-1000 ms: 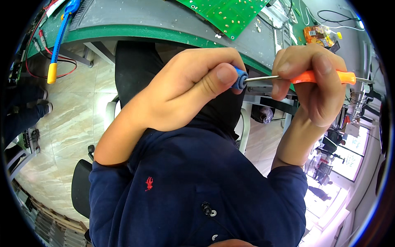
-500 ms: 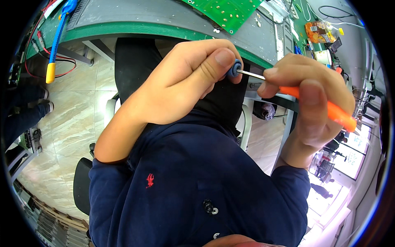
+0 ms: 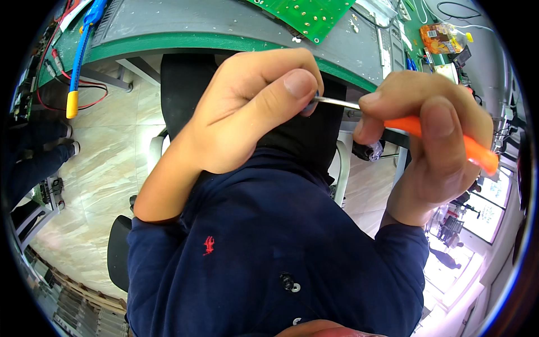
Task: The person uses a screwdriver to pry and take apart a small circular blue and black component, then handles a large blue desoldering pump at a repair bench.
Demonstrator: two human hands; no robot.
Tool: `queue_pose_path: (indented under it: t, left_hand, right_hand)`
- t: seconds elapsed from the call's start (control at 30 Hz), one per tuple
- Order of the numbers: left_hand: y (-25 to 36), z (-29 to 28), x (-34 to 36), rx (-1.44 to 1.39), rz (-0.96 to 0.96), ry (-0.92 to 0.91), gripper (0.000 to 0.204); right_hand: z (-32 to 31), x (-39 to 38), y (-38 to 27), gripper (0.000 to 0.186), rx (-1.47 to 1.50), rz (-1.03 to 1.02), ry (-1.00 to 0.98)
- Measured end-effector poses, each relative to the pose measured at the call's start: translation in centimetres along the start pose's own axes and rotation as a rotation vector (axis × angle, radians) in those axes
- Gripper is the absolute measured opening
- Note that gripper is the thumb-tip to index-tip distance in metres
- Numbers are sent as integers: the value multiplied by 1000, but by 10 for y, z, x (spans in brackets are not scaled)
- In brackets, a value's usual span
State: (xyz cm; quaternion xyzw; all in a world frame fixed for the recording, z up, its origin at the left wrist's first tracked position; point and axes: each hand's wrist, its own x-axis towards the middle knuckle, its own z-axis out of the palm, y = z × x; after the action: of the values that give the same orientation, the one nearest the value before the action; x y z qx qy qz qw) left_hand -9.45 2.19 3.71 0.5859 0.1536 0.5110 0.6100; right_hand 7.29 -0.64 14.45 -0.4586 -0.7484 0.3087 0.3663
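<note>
A blue rod with a yellow end juts past the worktop. The left hand keeps its grip closed on a small blue piece — mostly hidden — below a green circuit board. A screwdriver's shaft reaches that piece; the right hand has its grip curled around the orange handle.

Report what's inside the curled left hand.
In the left hand, only a sliver of a small blue object shows near the thumb, where the thin metal shaft of an orange-handled tool meets it. The object's remainder and the shaft's tip are hidden.
</note>
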Motion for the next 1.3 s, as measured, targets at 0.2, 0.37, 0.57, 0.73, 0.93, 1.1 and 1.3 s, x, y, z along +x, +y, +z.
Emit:
queue_pose_path:
  t: [0.2, 0.37, 0.57, 0.73, 0.93, 1.1, 1.3]
  left_hand:
    - [0, 8, -3, 58, -61, 214, 53]
    - [0, 1, -1, 176, 63, 174, 54]
    - [-3, 7, -3, 118, 128, 150, 47]
    - [-9, 9, -5, 322, 219, 157, 49]
    - [-6, 4, -6, 499, 212, 145, 47]
    - [-6, 5, -4, 594, 257, 206, 45]
    - [-7, 5, -3, 624, 186, 229, 42]
  right_hand:
    - [-3, 14, 3, 58, 146, 30, -163]
    - [-3, 23, -3, 45, -50, 144, -176]
    - [20, 20, -20, 40, -2, 276, 47]
    - [5, 7, 11, 39, -92, 162, -53]
    - [-4, 5, 12, 38, -131, 117, -186]
    - [-4, 3, 15, 34, -205, -18, -244]
    - [-8, 6, 9, 29, -297, 25, -334]
